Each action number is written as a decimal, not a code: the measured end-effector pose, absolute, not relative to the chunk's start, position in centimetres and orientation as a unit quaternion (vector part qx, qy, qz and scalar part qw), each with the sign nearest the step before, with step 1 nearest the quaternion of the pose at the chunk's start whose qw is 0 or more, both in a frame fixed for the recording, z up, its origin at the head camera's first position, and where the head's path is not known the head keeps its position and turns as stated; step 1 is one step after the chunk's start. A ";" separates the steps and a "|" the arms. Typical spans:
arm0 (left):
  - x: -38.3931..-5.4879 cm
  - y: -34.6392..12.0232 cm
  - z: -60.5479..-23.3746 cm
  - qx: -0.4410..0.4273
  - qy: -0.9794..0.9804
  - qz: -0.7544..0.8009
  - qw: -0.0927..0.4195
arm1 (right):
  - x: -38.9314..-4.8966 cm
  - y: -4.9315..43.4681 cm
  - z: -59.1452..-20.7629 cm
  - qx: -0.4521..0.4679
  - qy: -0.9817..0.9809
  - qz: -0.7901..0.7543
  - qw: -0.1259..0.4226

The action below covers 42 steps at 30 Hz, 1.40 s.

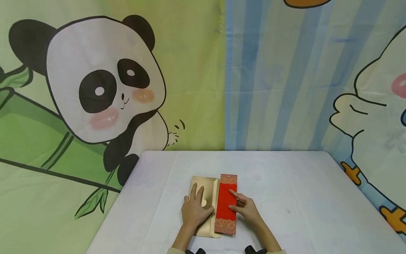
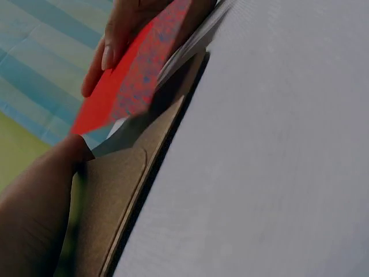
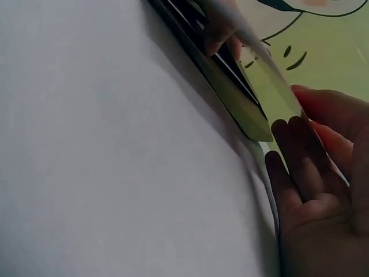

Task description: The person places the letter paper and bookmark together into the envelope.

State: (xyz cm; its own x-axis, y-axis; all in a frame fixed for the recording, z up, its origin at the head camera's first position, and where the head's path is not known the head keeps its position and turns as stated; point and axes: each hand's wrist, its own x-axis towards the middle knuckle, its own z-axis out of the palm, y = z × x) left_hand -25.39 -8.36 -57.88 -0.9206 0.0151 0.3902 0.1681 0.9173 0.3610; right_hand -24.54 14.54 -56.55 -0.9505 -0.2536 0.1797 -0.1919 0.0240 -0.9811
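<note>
A gold paper envelope with a round tab lies lengthwise on the white table. My left hand rests on it, fingers spread and fairly straight. Over the envelope's right side is a long red card with patterned bands at both ends. My right hand pinches that card by its right long edge. In the left wrist view the card is tilted up above the envelope. From the right wrist, the right hand's fingers show behind the card's edge, and the envelope's side looks partly open.
The white table stretches out on both sides of the hands. Behind it hangs a backdrop with a panda and a white cartoon figure. Black wrist straps show at the bottom edge.
</note>
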 end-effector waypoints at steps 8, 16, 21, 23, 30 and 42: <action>-25.1 -8.3 -57.6 -0.044 -0.959 -0.200 0.194 | -24.5 13.6 -56.9 -0.171 0.782 -0.600 -0.002; -25.2 -8.4 -57.6 -0.044 -0.959 -0.192 0.203 | -24.3 13.3 -56.7 -0.182 0.852 -0.488 -0.057; -25.2 -8.4 -57.6 -0.041 -0.958 -0.200 0.203 | -24.1 13.2 -56.5 -0.183 0.853 -0.485 -0.063; -25.2 -8.4 -57.6 -0.040 -0.957 -0.202 0.202 | -24.1 13.2 -56.5 -0.183 0.854 -0.483 -0.062; -25.2 -8.3 -57.6 -0.039 -0.957 -0.204 0.203 | -24.4 13.1 -56.8 -0.201 0.856 -0.471 -0.070; -25.2 -8.3 -57.7 -0.044 -0.959 -0.193 0.203 | -24.9 12.1 -57.3 -0.233 0.875 -0.416 -0.084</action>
